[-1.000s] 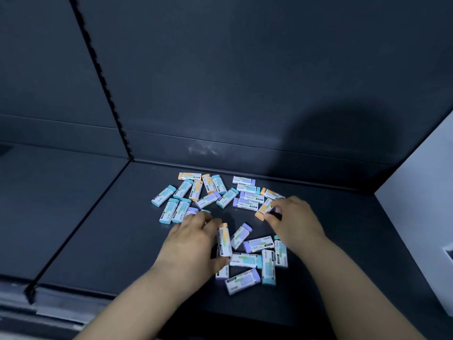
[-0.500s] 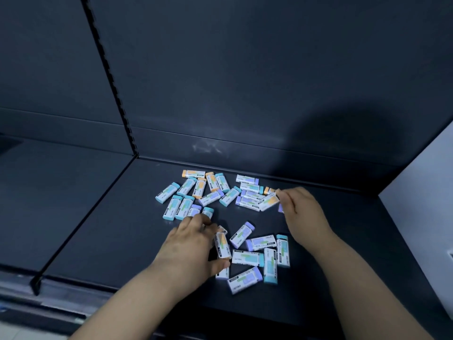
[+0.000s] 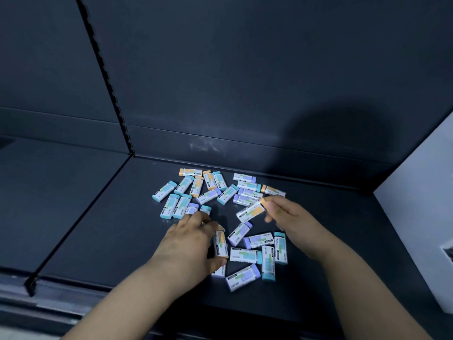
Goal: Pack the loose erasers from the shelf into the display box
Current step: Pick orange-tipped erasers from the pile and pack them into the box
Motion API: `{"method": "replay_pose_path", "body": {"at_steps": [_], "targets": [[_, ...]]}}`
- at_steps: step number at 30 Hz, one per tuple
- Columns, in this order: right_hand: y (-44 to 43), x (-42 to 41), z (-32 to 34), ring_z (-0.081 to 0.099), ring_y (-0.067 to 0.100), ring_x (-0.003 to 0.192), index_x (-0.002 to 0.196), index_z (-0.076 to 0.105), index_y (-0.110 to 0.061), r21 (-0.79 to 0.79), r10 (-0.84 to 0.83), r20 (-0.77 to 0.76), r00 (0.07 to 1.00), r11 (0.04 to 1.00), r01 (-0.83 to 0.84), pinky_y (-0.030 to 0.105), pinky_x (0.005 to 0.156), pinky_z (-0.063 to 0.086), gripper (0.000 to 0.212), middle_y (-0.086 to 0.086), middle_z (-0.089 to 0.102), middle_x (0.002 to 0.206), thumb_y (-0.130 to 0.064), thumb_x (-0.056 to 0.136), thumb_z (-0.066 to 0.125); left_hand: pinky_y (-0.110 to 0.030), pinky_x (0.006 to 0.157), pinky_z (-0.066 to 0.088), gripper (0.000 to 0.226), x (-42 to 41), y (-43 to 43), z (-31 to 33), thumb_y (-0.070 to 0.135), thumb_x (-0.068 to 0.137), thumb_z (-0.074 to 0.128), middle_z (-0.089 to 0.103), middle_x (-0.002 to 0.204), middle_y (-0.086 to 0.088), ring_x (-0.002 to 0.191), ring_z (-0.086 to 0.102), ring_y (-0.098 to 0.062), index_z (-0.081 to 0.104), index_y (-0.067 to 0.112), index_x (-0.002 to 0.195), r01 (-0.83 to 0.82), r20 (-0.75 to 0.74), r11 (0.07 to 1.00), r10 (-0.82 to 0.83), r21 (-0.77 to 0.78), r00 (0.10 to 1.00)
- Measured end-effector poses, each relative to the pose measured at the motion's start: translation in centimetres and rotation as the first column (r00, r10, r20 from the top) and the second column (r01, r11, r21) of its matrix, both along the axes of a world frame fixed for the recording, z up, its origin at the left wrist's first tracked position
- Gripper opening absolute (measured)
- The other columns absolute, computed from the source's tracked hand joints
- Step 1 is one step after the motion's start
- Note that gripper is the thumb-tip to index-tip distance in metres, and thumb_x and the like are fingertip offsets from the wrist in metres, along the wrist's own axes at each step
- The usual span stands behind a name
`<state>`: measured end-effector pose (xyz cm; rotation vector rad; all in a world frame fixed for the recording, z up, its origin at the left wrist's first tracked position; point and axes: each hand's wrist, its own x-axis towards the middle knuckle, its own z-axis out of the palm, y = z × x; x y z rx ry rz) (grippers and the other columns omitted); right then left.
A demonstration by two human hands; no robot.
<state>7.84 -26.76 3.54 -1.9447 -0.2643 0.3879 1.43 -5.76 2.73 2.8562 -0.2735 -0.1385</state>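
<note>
packing started yet?

not really. lots of erasers [image 3: 210, 190] lie loose on the shelf [image 3: 98, 229], in a far bunch and a near bunch. i can't tell if the white thing [image 3: 416, 217] on the right is the display box.

what do the hands hold?

the right hand [image 3: 291, 217] pinches a lifted eraser [image 3: 252, 211]. the left hand [image 3: 193, 244] curls round an upright eraser [image 3: 220, 244]. each grip is full.

what changed?

a moment ago the right hand was back at the far bunch. now it has pulled that eraser nearer and up. the left hand hardly moved.
</note>
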Motion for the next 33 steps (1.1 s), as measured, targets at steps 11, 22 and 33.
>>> {"method": "replay_pose_path", "body": {"at_steps": [11, 22, 33], "targets": [[0.7, 0.6, -1.4, 0.053, 0.002, 0.096, 0.101, 0.063, -0.031, -0.414, 0.208, 0.129, 0.969, 0.9, -0.138, 0.006, 0.081, 0.037, 0.029, -0.015, 0.059, 0.1, -0.01, 0.096, 0.045, -0.025, 0.109, 0.02, 0.069, 0.1, 0.0, -0.2, 0.058, 0.083, 0.055, 0.027, 0.141, 0.011, 0.132, 0.023, -0.011, 0.029, 0.036, 0.142, -0.011, 0.002, 1.0, 0.011, -0.025, 1.0], [3.9, -1.5, -0.8, 0.048, 0.015, 0.108, 0.133, 0.047, -0.032, -0.668, 0.355, 0.324, 0.877, 0.742, -0.053, 0.029, 0.089, 0.037, 0.04, -0.007, 0.052, 0.105, -0.034, 0.093, 0.05, -0.026, 0.109, 0.021, 0.069, 0.1, -0.1, -0.2, 0.056, 0.083, 0.052, 0.026, 0.142, 0.009, 0.133, 0.024, -0.012, 0.026, 0.034, 0.143, 0.003, 0.008, 1.0, -0.003, 0.005, 1.0], [2.5, -1.1, -0.9, 0.042, 0.01, 0.108, 0.122, 0.058, -0.034, -0.552, 0.314, 0.32, 0.894, 0.829, -0.093, 0.025, 0.094, 0.035, 0.035, -0.011, 0.046, 0.109, -0.018, 0.092, 0.052, -0.027, 0.109, 0.022, 0.072, 0.4, 0.8, -0.3, 0.057, 0.082, 0.056, 0.027, 0.142, 0.01, 0.134, 0.024, -0.013, 0.026, 0.035, 0.144, 0.007, -0.037, 1.0, -0.008, -0.004, 0.999]]}}
